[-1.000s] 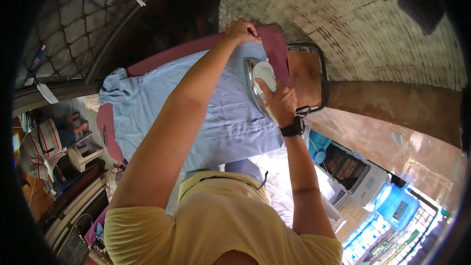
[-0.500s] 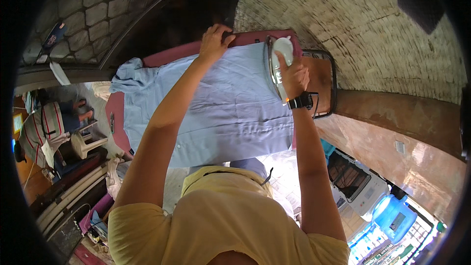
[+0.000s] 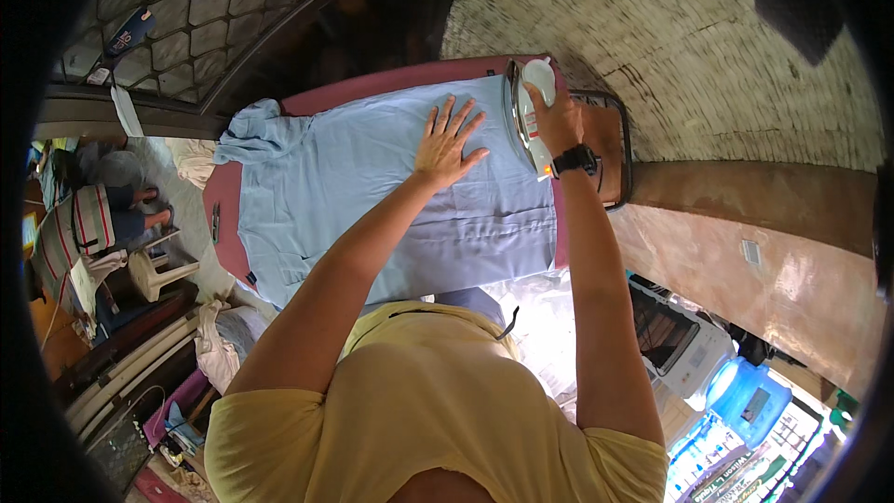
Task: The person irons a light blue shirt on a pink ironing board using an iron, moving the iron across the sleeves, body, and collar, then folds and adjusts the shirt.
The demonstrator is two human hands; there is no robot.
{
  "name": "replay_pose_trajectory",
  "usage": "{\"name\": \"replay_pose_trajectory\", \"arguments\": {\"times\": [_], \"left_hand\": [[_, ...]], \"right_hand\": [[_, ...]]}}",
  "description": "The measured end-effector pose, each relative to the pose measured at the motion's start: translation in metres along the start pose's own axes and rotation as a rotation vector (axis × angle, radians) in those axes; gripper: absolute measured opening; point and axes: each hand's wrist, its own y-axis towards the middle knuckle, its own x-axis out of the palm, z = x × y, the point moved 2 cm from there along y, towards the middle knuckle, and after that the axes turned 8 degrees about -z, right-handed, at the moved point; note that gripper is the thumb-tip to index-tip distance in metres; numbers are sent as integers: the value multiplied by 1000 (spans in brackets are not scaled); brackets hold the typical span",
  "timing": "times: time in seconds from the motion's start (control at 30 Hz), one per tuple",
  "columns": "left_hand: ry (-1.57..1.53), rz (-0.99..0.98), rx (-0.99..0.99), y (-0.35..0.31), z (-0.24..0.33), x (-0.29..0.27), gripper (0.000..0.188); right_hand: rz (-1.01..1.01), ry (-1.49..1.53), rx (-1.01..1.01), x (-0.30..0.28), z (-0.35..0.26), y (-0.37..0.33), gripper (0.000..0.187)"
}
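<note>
A light blue garment (image 3: pixel 358 172), perhaps a shirt, is spread over a maroon ironing board (image 3: pixel 349 93), with a bunched part at the left end. My left hand (image 3: pixel 449 147) lies flat on the cloth with its fingers spread, holding nothing. At the board's right end my right hand (image 3: pixel 561 123) is wrapped around the handle of a white clothes iron (image 3: pixel 539 74). The iron's shiny metal side faces left, beside the cloth's right edge. Whether its plate touches the cloth I cannot tell. My right wrist wears a black watch (image 3: pixel 577 160).
A dark metal frame (image 3: pixel 629 144) with a brown panel extends from the board's right end, near a rough wall (image 3: pixel 689 65). A latticed screen (image 3: pixel 177 28) stands beyond at left. On the left are a beige stool (image 3: pixel 154 272) and a seated person's legs (image 3: pixel 130 210).
My left hand has come from the board's far edge back toward me and right, and now lies spread on the cloth. The iron stays in my right hand at the right end.
</note>
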Motion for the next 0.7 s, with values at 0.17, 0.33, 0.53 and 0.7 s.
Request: {"name": "replay_pose_trajectory", "arguments": {"times": [0.17, 0.33, 0.53, 0.7], "left_hand": [[3, -12, -30, 0, 1, 1, 69], [-29, -10, -36, -1, 2, 3, 69], [-64, 32, -44, -3, -1, -1, 62], [-482, -53, -236, 25, -22, -13, 47]], "right_hand": [[-63, 64, -28, -5, 44, -54, 65], [137, -135, -141, -4, 58, -73, 65], [98, -9, -11, -8, 6, -17, 62], [-239, 146, -55, 1, 37, -15, 54]]}}
